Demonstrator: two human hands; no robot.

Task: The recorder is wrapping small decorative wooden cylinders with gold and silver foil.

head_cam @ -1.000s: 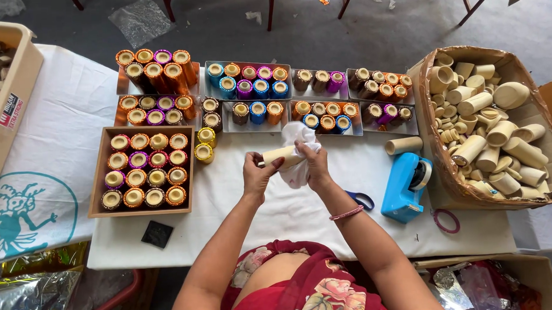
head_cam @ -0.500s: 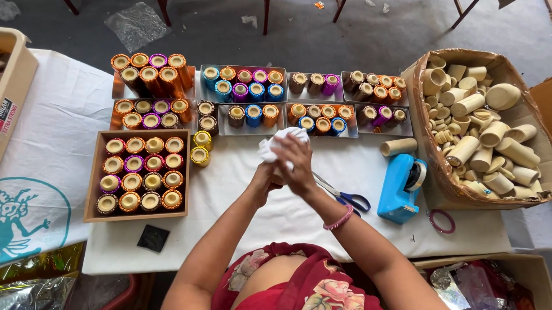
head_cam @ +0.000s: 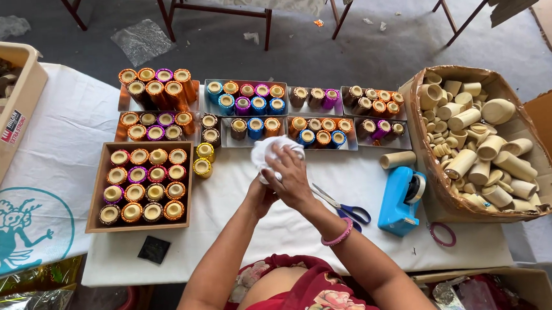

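Cloth [head_cam: 265,154], white and bunched, sits in both hands above the counter [head_cam: 304,228], near its middle. Right hand [head_cam: 291,179] lies over it, grip closed on the cloth; left hand [head_cam: 259,196] is mostly hidden beneath, its grip impossible to judge. Scissors [head_cam: 346,209] lie just right. A wooden tray [head_cam: 97,187] on the left holds coloured cups. On the right, a box [head_cam: 428,167] holds plain cups. Farther back, trays [head_cam: 286,111] hold more coloured cups.
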